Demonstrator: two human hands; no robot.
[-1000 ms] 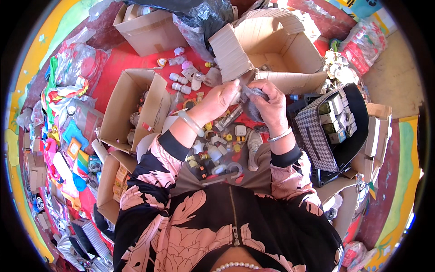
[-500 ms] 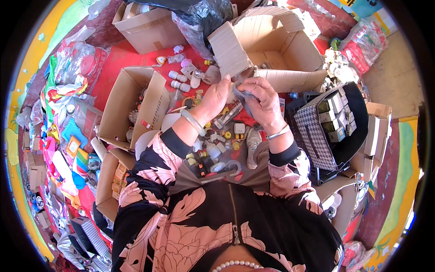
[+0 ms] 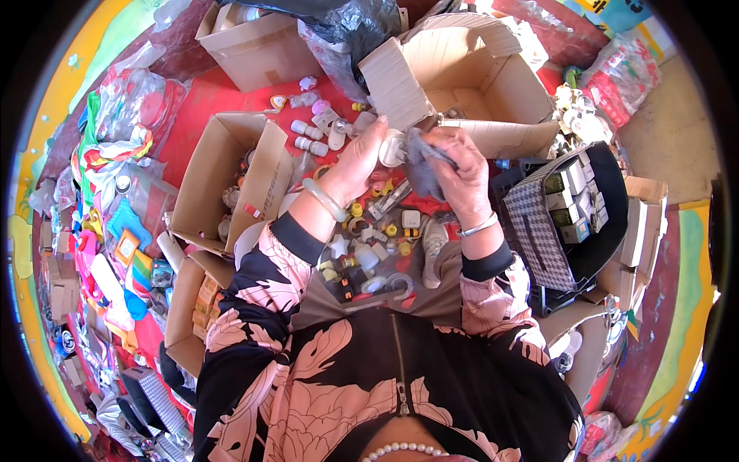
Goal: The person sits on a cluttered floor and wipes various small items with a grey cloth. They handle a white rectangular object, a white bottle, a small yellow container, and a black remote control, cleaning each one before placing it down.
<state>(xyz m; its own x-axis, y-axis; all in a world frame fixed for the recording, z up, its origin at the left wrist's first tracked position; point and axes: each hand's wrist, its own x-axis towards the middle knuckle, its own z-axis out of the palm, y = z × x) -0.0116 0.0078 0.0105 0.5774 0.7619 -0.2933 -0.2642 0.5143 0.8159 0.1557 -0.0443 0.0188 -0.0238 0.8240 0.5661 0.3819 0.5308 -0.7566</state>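
In front of my chest, my left hand (image 3: 359,162) grips a small white round piece (image 3: 391,149), with its pale face turned up; its exact kind cannot be made out. Closed on a bunched grey cloth (image 3: 423,168), my right hand (image 3: 463,171) is just right of that piece. The cloth hangs down beside it, close to its edge. Below both hands lies a mixed heap of small plastic parts, among them a white square piece (image 3: 410,219) and a clear ring-shaped piece (image 3: 399,283).
An open cardboard box (image 3: 493,138) stands just beyond my hands. Another box (image 3: 271,181) is at left. On the right, a checked bin (image 3: 535,235) holds small boxes. White cylinders (image 3: 308,129) lie on the red ground, and a black bag (image 3: 358,35) sits at the far side.
My hands have drawn slightly apart, and the white round piece now shows in the left. The grey cloth has moved a little right and hangs lower with my right hand.
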